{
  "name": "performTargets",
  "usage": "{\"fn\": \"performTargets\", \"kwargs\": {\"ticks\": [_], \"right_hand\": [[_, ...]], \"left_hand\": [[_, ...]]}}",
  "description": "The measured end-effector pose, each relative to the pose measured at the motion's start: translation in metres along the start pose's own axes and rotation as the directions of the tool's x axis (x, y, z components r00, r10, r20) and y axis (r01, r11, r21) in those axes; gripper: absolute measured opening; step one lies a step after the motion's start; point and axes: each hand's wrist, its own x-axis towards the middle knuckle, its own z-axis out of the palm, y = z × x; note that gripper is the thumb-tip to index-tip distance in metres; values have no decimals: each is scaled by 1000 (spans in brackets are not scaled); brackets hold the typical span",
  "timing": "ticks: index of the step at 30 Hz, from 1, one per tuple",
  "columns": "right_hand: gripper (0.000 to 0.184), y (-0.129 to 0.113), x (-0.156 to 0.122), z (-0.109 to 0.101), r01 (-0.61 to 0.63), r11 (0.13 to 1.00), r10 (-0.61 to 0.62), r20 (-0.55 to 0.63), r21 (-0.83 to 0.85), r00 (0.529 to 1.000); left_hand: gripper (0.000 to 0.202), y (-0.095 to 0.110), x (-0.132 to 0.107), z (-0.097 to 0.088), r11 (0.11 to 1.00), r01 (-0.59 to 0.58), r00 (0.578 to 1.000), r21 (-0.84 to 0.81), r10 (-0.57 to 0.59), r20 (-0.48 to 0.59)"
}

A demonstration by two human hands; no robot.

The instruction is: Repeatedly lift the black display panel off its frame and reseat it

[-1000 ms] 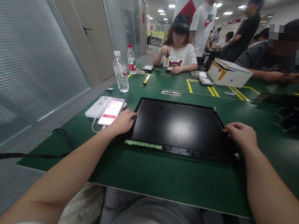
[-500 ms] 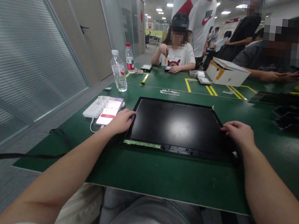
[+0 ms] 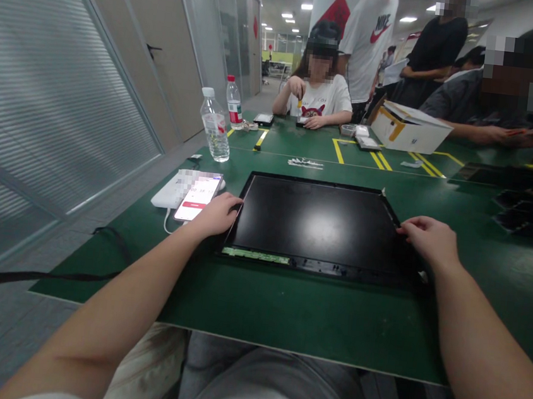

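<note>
A black LCD screen panel (image 3: 316, 224) lies face up on the green table (image 3: 311, 318) in front of me. Along its near edge runs a strip of green circuit board (image 3: 255, 256). My left hand (image 3: 217, 214) grips the panel's left edge, fingers closed on the rim. On the opposite side my right hand (image 3: 428, 242) pinches the right edge between thumb and fingers. Small whitish tabs show at the panel's far right and near right corners. The undersides of both grips are hidden.
Left of the panel are a lit phone (image 3: 199, 197) and a white power bank (image 3: 167, 190) with a cable. Two bottles (image 3: 215, 127) stand behind them. Beyond lie white scraps (image 3: 305, 163) and a white box (image 3: 412, 127). A person (image 3: 318, 97) sits opposite, holding a screwdriver. Dark parts (image 3: 532, 205) lie right.
The whole view has shifted slightly to the right. Both hands keep their places on the panel's edges, and the panel stays where it was on the table.
</note>
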Motion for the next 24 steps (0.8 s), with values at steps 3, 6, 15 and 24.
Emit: {"fn": "performTargets", "kwargs": {"ticks": [3,6,15,24], "right_hand": [[11,-1,0,-1,1,1000,-1,1,-11,1000],[10,-4,-4,-3,-26,1000,26,21,17,999],[11,-2,-1,1,-56,996,54,28,70,998],[9,3,1,2,-32,998,32,8,54,999]], "left_hand": [[46,-1,-1,-1,1000,-8,1000,-2,8,-10],[44,-1,-1,-1,1000,-5,1000,9,5,-17],[47,-3,3,4,1000,-26,1000,15,26,-13],[50,-4,5,6,1000,-24,1000,-8,24,-15]]}}
